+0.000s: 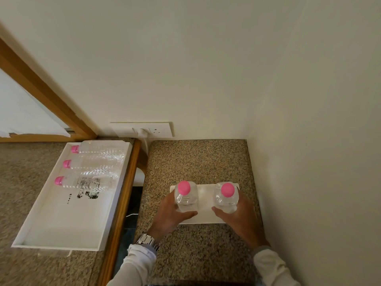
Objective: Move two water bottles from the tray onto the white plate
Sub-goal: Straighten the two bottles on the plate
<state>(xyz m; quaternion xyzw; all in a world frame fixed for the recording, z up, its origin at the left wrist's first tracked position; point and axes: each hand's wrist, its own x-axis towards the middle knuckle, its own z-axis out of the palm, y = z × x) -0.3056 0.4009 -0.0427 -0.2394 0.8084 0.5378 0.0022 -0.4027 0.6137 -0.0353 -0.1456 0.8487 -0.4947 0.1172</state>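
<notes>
Left hand [174, 213]: we grip the left bottle [186, 196] upright, fingers closed around its body.
Right hand [237, 213]: we grip the right bottle [226, 197] upright in the same way.
Plate [204, 205]: white, on the speckled tabletop [198, 162]; both bottles stand over it, at its 9 and 3 o'clock sides.
Tray [61, 223]: at 9 o'clock from the plate, three bottles [90, 167] lying in its far end.
Left wrist: a metal watch [146, 241].

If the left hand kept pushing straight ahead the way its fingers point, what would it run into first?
The left hand already grips a clear pink-capped plastic bottle upright over the white rectangular plate; past that, probably the cream wall.
</notes>
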